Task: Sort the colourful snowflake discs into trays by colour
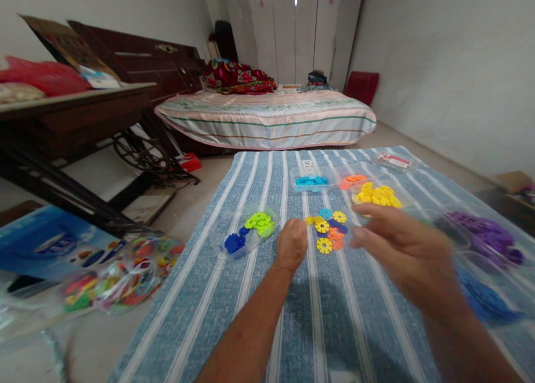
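Observation:
My left hand (291, 241) is closed, knuckles up, at the left edge of a small loose pile of flower-shaped plastic discs. Whatever its fingers hold is hidden; yellow discs (313, 219) show right beside them. The pile has more yellow discs (324, 245), orange discs (335, 238), dark blue discs (337, 225) and a light blue disc (325, 212). To the right of the pile, my right hand (405, 249) is raised and slightly blurred. Its thumb and forefinger are apart, with nothing visible between them, in front of the box of yellow discs (376, 194).
A clear tray (221, 242) with dark blue and lime discs stands left. Light blue discs (311, 182) and orange discs (352, 180) sit in boxes behind; purple discs (489, 235) and blue discs (485, 296) lie right. A striped cloth (234, 327) covers the table. Beyond stands a bed (267, 118).

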A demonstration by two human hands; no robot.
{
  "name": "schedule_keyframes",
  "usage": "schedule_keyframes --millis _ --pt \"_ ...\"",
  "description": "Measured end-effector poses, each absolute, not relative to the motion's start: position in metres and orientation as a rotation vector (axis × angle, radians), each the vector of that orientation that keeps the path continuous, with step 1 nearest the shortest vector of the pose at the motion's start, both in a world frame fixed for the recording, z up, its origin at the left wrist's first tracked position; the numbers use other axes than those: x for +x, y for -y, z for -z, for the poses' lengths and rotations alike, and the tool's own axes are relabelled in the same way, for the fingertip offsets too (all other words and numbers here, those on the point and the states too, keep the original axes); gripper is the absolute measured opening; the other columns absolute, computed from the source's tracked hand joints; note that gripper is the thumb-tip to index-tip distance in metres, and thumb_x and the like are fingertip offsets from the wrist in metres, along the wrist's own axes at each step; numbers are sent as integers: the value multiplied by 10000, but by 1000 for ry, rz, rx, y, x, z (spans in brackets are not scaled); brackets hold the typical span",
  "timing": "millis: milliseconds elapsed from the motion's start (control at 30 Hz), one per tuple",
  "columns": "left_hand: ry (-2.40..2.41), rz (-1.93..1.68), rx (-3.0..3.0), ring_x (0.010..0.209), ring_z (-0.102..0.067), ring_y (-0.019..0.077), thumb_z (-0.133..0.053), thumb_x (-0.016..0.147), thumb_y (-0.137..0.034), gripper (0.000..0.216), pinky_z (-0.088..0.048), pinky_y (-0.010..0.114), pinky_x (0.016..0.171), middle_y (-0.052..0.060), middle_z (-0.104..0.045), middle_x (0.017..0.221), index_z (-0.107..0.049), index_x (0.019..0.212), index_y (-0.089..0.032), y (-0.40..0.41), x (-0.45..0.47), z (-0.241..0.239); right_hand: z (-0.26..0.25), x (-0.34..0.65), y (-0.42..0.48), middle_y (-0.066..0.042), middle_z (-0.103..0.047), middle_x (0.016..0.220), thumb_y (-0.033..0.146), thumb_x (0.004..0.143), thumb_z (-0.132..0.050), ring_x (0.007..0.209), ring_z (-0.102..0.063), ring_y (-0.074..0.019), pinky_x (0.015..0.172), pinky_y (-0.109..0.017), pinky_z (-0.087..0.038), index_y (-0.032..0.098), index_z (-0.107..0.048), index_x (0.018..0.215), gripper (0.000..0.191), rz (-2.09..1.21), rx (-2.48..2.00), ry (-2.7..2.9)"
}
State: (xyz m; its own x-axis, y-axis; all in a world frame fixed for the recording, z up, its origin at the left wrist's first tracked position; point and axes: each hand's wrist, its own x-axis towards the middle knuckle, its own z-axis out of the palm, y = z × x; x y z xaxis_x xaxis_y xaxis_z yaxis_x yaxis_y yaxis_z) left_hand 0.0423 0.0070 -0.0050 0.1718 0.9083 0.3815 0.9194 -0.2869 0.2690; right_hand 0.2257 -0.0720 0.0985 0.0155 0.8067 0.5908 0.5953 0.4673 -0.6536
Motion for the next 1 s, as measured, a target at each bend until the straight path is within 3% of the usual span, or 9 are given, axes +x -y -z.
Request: schedule_keyframes --millis 67,233,300,433,633,800,1000 --pt "1826 909 -2416 830 -561 150 -290 931 -189 308 -442 262 780 52 -610 813 -569 802 -170 -7 41 4 -75 214 45 -16 -690 826 263 819 -537 693 -631 -157 662 -286 -495 216 -653 1011 229 -295 -1319 1768" --pt "1774 1243 -2576 752 -579 123 -315 933 -257 282 -451 232 708 23 -618 794 -572 846 -176 -7 38 2 -21 190 -5 -80 -656 1066 202 833 -460 989 -586 -190 821 -287 -431 187 -589 1144 338 -299 -1606 2035" --pt "1793 1310 -2646 707 -580 112 -327 929 -282 281 -446 217 662 8 -611 757 -575 841 -184 -8 37 2 -16 183 -12 -77 -657 1039 213 849 -450 970 -583 -182 785 -262 -408 195 -603 1099 294 -288 -1667 2079" --pt "1898 1405 -2683 662 -587 107 -349 920 -319 270 -445 207 627 -6 -614 720 -587 908 -192 -10 35 3 -23 179 -13 -21 -677 842 219 853 -448 787 -596 -149 647 -229 -354 224 -646 823 200 -295 -1703 2101" --pt "2005 1373 -2583 674 -612 128 -386 902 -325 300 -454 229 654 4 -642 720 -564 1092 -176 -14 35 7 -45 220 -21 -30 -668 752 270 859 -450 677 -573 -152 568 -241 -302 208 -647 779 221 -85 -1865 1963" --pt "1989 1234 -2546 719 -624 142 -399 879 -257 299 -456 249 701 25 -669 765 -570 1104 -157 -13 35 7 -61 256 -29 -91 -666 806 320 874 -441 688 -576 -190 563 -267 -293 168 -634 995 273 386 -2142 1648" --pt "2013 1210 -2550 700 -619 138 -408 862 -230 299 -449 239 674 33 -675 768 -586 1087 -148 -15 36 7 -31 230 0 -61 -648 856 320 870 -476 827 -569 -184 726 -276 -386 197 -664 838 227 157 -1784 2079"
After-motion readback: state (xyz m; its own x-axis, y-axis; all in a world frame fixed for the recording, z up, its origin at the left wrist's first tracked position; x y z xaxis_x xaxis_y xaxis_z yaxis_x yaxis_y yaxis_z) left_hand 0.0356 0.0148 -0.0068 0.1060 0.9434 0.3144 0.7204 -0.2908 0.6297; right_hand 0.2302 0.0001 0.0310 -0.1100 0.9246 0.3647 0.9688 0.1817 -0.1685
